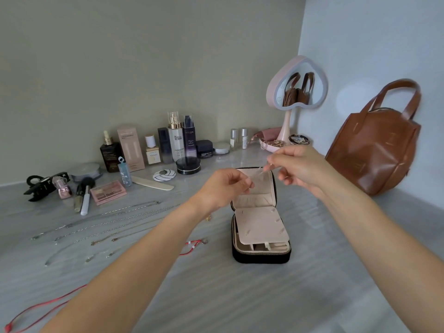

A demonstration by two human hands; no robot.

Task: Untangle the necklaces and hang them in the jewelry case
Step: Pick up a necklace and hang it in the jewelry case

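Observation:
A small black jewelry case (260, 257) with a beige lining stands open on the grey table, its lid upright. A thin silver necklace (258, 174) is stretched in the air just in front of the lid. My left hand (224, 188) pinches its lower end and my right hand (296, 165) pinches its upper end. Several silver and gold chains (101, 224) lie side by side on the table to the left. A red cord necklace (192, 246) lies partly under my left forearm.
Cosmetic bottles and jars (175, 140) line the back wall, with a palette (108, 192), brushes and a black hair clip (43, 185) at the left. A pink heart mirror (298, 85) and a brown leather bag (374, 150) stand at the right. Another red cord (36, 308) lies bottom left.

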